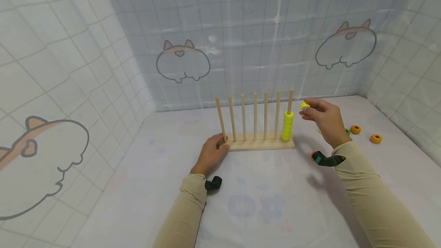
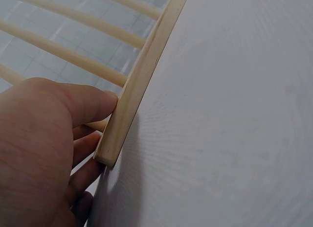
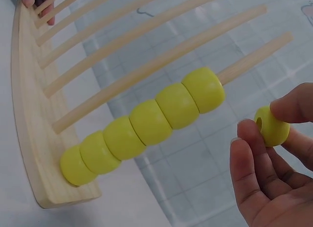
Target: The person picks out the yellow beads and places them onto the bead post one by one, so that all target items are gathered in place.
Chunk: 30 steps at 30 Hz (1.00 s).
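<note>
A wooden peg rack (image 1: pixel 258 147) with several upright pegs stands on the table. My left hand (image 1: pixel 211 154) grips the left end of its base, with the thumb (image 2: pixel 95 105) on the front edge and fingers behind. Several yellow beads (image 3: pixel 150 122) are stacked on the rightmost peg, whose top sticks out above them. Just right of that peg, my right hand (image 1: pixel 325 119) pinches one yellow bead (image 3: pixel 275 131) between thumb and fingers, apart from the peg. The bead's hole partly shows in the right wrist view. The other pegs carry no beads.
Two orange beads, one nearer (image 1: pixel 375 139) and one farther (image 1: pixel 355 129), lie on the table at right. A green bead (image 1: pixel 347 131) is partly hidden by the right wrist. Another orange one shows beside the right wrist camera (image 1: pixel 327 160). A patterned curtain (image 1: pixel 241 49) rises behind.
</note>
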Each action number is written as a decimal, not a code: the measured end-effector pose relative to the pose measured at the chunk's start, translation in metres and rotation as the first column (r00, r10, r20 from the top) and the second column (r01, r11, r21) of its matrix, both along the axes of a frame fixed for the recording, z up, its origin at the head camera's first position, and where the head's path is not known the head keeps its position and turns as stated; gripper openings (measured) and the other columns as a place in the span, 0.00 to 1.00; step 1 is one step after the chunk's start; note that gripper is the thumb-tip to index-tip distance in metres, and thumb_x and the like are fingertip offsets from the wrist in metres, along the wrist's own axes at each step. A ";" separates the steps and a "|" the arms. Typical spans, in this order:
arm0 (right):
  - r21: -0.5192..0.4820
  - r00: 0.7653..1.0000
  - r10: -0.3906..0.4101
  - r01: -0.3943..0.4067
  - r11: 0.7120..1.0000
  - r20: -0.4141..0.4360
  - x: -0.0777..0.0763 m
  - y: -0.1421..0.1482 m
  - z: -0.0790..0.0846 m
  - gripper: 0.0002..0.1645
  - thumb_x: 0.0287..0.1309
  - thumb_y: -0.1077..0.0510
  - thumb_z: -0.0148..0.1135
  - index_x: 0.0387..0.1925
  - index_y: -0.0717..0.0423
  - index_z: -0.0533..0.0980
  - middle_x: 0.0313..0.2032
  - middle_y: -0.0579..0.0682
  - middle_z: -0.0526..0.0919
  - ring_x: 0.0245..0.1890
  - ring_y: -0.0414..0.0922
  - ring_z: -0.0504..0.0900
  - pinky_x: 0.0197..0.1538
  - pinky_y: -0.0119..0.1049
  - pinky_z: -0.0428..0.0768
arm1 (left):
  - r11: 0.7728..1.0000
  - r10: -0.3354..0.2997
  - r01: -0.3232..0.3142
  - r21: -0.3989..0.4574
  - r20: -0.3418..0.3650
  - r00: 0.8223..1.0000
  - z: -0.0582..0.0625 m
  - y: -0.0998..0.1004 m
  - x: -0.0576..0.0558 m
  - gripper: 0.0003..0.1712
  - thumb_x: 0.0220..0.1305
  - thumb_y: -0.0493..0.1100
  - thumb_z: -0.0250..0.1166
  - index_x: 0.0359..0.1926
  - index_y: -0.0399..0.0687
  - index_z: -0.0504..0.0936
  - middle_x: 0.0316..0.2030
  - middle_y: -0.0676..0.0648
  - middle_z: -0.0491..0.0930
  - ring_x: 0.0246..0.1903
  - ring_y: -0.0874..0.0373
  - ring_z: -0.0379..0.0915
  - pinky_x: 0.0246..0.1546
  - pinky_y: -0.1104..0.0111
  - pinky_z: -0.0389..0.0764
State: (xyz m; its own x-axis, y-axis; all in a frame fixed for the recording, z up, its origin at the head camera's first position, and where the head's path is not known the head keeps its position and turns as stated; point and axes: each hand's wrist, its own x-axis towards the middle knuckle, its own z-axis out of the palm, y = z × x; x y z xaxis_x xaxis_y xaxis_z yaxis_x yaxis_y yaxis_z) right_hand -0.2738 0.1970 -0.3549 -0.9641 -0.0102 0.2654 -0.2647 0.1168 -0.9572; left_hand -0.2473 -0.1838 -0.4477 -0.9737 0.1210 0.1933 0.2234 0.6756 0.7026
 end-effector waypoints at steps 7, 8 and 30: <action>-0.002 1.000 0.012 -0.012 1.000 -0.004 0.000 0.000 0.003 0.27 0.67 0.55 0.65 0.62 0.65 0.73 0.48 0.52 0.82 0.43 0.41 0.85 0.48 0.29 0.83 | 1.000 -0.002 0.002 0.013 0.003 1.000 0.000 0.000 0.000 0.20 0.68 0.44 0.65 0.59 0.44 0.80 0.65 0.43 0.74 0.66 0.47 0.66 0.66 0.55 0.69; 0.002 1.000 0.010 -0.010 1.000 -0.004 0.000 0.000 0.003 0.27 0.67 0.54 0.65 0.62 0.65 0.73 0.48 0.53 0.82 0.43 0.41 0.85 0.48 0.29 0.83 | 1.000 -0.003 0.003 0.012 0.004 1.000 0.000 0.000 0.000 0.20 0.68 0.44 0.65 0.59 0.44 0.80 0.65 0.43 0.74 0.66 0.47 0.66 0.65 0.55 0.69; 0.055 1.000 0.002 -0.001 0.998 -0.021 0.000 -0.009 0.024 0.29 0.68 0.50 0.63 0.64 0.62 0.74 0.47 0.47 0.83 0.46 0.43 0.84 0.50 0.29 0.82 | 0.999 -0.003 0.003 0.032 0.007 1.000 0.000 0.000 0.002 0.20 0.69 0.44 0.65 0.59 0.45 0.80 0.65 0.43 0.73 0.66 0.47 0.66 0.64 0.54 0.71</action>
State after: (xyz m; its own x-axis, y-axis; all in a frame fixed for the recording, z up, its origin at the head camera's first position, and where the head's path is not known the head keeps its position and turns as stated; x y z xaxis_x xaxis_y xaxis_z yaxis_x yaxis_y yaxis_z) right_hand -0.2737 0.1879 -0.3307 -0.9582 -0.0266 0.2849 -0.2852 0.1687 -0.9435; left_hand -0.2456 -0.1837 -0.4482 -0.9746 0.1180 0.1905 0.2208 0.6519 0.7254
